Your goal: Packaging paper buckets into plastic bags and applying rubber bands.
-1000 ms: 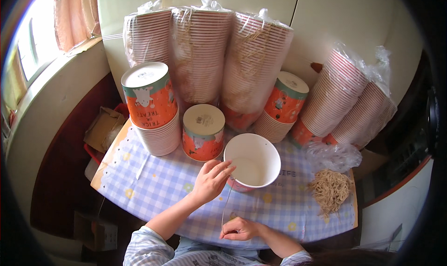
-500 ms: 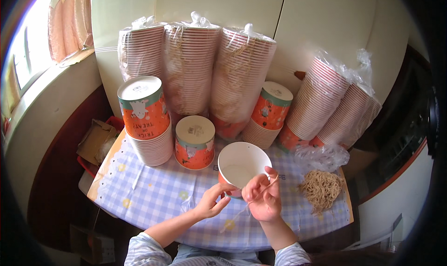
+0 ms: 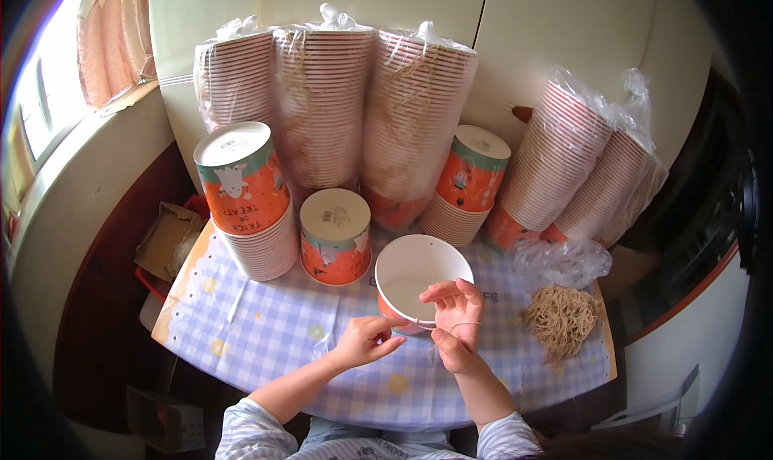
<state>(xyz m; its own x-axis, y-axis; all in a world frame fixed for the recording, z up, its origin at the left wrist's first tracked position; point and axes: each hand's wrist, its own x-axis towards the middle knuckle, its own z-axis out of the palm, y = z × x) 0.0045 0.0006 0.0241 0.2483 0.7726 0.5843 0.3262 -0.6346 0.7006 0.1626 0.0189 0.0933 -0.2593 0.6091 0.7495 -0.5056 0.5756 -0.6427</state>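
String work occupies both hands now, just in front of the open paper cup (image 3: 419,275) that stands on the checked tablecloth (image 3: 266,331). A second ago the left hand (image 3: 366,341) lay spread flat beside the cup and the right hand (image 3: 455,319) rested low near the table (image 3: 181,287) edge; since then both have risen and met at the cup's near rim. The left hand is pinched narrow, thumb and forefinger closed on one end of a thin tan string (image 3: 451,328). The right hand holds the other part of it, fingers half curled and raised, with the string looped across them. The strand runs short and taut between the two hands, touching neither table nor, as far as can be seen, the cup. Judged from this, the handling has moved from the cup itself to the string.

The cup is upright and empty, white inside, orange outside. To its left stands a lidded orange tub (image 3: 335,236), and further left a taller lidded tub on a stack of cups (image 3: 245,198). Bagged sleeves of stacked cups (image 3: 338,98) line the back wall. A loose bundle of tan strings (image 3: 561,319) lies well right of the hands, beside crumpled clear plastic (image 3: 564,260).
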